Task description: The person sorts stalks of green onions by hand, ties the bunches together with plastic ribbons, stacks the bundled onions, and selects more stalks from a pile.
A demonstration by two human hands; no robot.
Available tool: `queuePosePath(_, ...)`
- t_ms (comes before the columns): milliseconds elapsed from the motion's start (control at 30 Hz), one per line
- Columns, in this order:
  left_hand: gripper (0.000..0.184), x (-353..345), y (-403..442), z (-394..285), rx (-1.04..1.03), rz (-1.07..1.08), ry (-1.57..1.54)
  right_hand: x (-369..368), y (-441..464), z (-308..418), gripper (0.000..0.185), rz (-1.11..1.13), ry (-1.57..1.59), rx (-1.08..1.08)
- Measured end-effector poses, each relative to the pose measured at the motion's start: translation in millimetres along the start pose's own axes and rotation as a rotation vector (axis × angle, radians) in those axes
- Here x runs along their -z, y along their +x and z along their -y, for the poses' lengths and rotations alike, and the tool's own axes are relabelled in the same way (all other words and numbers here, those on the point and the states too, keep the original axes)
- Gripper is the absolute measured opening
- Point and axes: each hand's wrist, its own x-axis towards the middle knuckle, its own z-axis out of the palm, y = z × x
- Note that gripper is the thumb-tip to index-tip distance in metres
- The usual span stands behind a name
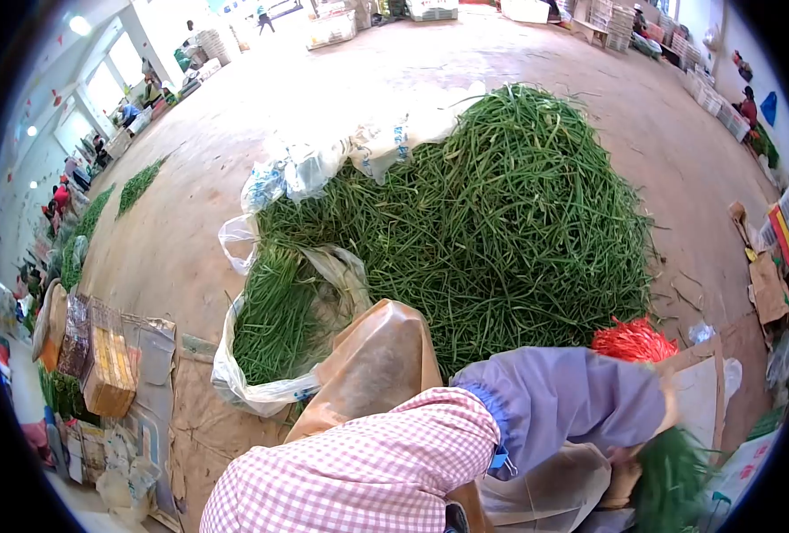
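Note:
My left arm, in a checked sleeve and purple sleeve cover, reaches across to the lower right. My left hand [669,404] shows only as a blurred edge past the cuff, its fingers hidden, just above a bunch of long green stalks [674,480]. Below it, my right hand [624,478] is closed at the near end of this bunch, which is smeared by motion. Red plastic ties [633,341] lie just beyond the left cuff. A large heap of green stalks [510,222] spreads ahead, and an open plastic bag [226,355] with more stalks sits left.
Clear plastic sheeting [310,169] edges the heap's far side. Brown plastic [381,342] covers my knee. A taped carton [108,369] stands on flattened cardboard at the left. A white printed box [745,475] is at lower right. Other people sit along both walls.

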Motion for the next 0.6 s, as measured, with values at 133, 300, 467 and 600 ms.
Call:
queuePosePath(133,0.052,-152.0,50.4,39.3,-0.412,-0.808,-0.719,1.4,-37.0,-20.5,0.053,0.095,0.070,-0.079)
queuePosePath(300,0.047,-74.2,-19.3,-6.7,-0.193,-0.360,0.728,43.7,11.4,-105.1,0.031,-0.493,-0.001,0.539)
queuePosePath(467,0.044,-93.5,17.5,9.8,-0.046,-0.424,0.185,-7.7,17.6,38.0,0.027,-0.355,0.737,0.385)
queuePosePath(600,0.034,-83.0,40.5,21.5,0.069,-0.382,0.247,-3.6,13.0,21.0,0.031,-0.218,0.798,0.251)
